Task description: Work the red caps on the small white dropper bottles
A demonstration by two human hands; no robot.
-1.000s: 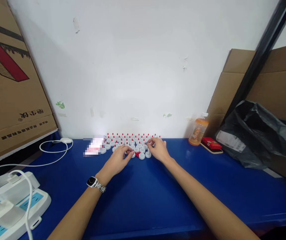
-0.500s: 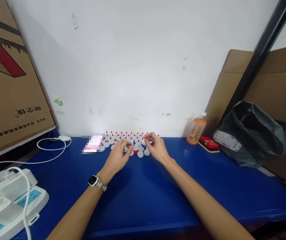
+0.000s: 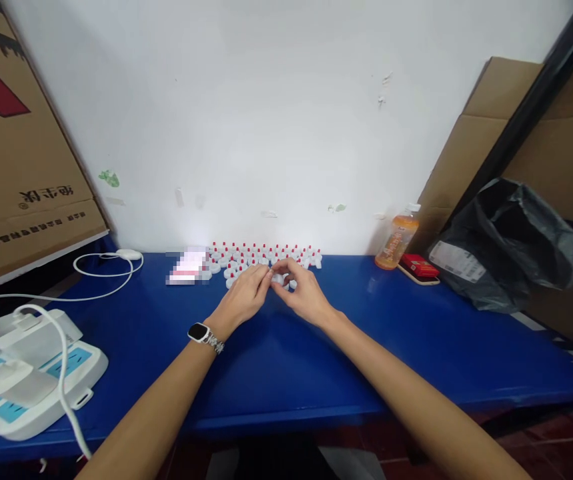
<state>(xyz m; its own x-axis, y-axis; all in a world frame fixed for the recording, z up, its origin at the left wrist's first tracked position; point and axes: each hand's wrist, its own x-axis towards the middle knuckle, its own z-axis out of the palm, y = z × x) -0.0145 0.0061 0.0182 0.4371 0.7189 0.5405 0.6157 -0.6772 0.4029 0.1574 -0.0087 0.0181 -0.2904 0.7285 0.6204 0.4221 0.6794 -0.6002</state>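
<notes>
My left hand (image 3: 244, 293), with a watch (image 3: 200, 333) on its wrist, is closed, fingers together, at the front of a cluster of small white caps with red tips (image 3: 229, 271). What its fingertips pinch is hidden. My right hand (image 3: 307, 295) meets it fingertip to fingertip. Its thumb and curled fingers close around a white cap (image 3: 278, 278), mostly covered by the fingers. A few more white caps lie just behind and below the hands, partly hidden.
A blurred bright phone-like item (image 3: 189, 264) lies left of the caps. At left sit a white power strip (image 3: 79, 380) and cables. On the right stand an orange drink bottle (image 3: 397, 239), a red packet (image 3: 419, 265) on a phone, and a dark plastic bag (image 3: 511, 247). Cardboard flanks both sides.
My two hands have come together, fingertips touching; before, they were apart over the caps. The right hand has moved left with its white cap. The view has tilted down.
</notes>
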